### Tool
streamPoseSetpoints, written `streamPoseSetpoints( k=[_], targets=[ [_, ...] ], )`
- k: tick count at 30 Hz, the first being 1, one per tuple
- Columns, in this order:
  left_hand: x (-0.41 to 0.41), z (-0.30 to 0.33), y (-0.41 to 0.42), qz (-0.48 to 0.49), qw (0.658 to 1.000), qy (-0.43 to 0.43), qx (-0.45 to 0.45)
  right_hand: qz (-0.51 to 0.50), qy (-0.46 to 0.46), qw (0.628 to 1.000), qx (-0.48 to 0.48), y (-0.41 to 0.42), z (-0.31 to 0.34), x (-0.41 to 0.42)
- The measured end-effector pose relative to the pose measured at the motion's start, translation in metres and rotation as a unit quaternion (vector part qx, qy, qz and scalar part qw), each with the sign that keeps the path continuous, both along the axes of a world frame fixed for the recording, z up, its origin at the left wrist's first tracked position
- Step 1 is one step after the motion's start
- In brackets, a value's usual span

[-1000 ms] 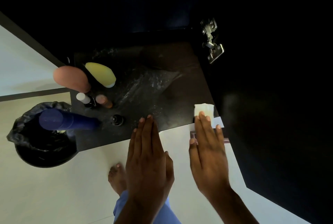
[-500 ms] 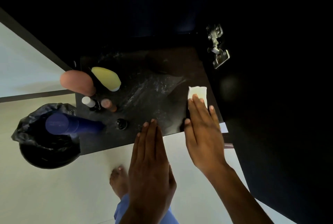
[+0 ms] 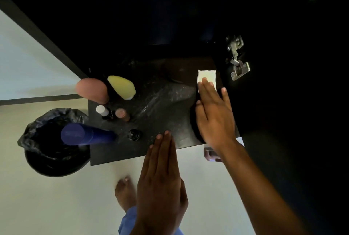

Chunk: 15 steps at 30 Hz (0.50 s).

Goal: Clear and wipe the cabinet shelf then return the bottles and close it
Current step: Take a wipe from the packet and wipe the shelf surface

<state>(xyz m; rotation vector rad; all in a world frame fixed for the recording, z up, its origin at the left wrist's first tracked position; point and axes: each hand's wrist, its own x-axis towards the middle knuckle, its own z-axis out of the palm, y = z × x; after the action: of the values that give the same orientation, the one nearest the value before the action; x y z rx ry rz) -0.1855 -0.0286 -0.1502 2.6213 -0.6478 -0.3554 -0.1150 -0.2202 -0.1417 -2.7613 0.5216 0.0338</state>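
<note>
The dark cabinet shelf [image 3: 166, 102] shows pale streaks across its middle. My right hand [image 3: 213, 113] lies flat with straight fingers, pressing a folded white cloth [image 3: 206, 76] onto the shelf's far right side. My left hand [image 3: 162, 176] is flat with fingers together, its fingertips at the shelf's front edge. Bottles stand on the shelf's left part: a pink one [image 3: 91, 90], a yellow one [image 3: 121, 87], a tall blue one [image 3: 85, 134], a small white-capped one [image 3: 102, 110], a small brown-capped one [image 3: 121, 114] and a small black one [image 3: 134, 135].
A black bin [image 3: 54, 161] lined with a dark bag stands on the pale floor, left of the shelf. A metal door hinge [image 3: 237, 58] is fixed on the cabinet's right wall. A small dark object [image 3: 210, 154] lies on the floor under my right wrist. My bare foot [image 3: 124, 193] is below.
My right hand has slid the white cloth from the shelf's front right corner toward the back along the right side. My left hand has stayed at the front edge.
</note>
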Motion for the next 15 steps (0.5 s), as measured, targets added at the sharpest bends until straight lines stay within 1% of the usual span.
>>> streamPoseSetpoints(
  k=[2,3,5,7,8,9,10,12,15],
  targets=[
    [0.0,0.003,-0.001,-0.001,1.0,0.004,0.003,0.011,-0.008,1.0,0.026,0.004,-0.001,0.023],
    [0.0,0.004,-0.001,0.0,1.0,0.005,0.005,0.034,-0.01,0.998,0.045,0.009,-0.002,0.029],
    [0.0,0.007,-0.002,0.007,1.0,0.013,0.004,0.123,-0.024,0.989,0.073,0.026,-0.003,0.025],
    [0.0,0.008,-0.001,0.014,1.0,0.013,-0.005,0.217,-0.039,0.971,0.088,0.038,-0.003,0.004],
    [0.0,0.007,0.0,0.014,1.0,0.004,-0.01,0.241,-0.029,0.965,0.095,0.039,-0.001,-0.007],
    [0.0,0.006,0.0,0.013,1.0,-0.006,-0.017,0.244,-0.018,0.965,0.095,0.036,0.002,-0.016],
    [0.0,0.005,0.001,0.015,0.999,-0.021,-0.024,0.225,-0.011,0.97,0.088,0.031,0.005,-0.023],
    [-0.001,-0.001,0.0,0.021,0.998,-0.045,-0.03,0.143,-0.007,0.988,0.054,0.015,0.007,-0.03],
    [-0.002,-0.01,-0.004,0.032,0.998,-0.061,-0.013,0.029,0.0,1.0,0.013,-0.005,0.003,-0.01]
  ],
)
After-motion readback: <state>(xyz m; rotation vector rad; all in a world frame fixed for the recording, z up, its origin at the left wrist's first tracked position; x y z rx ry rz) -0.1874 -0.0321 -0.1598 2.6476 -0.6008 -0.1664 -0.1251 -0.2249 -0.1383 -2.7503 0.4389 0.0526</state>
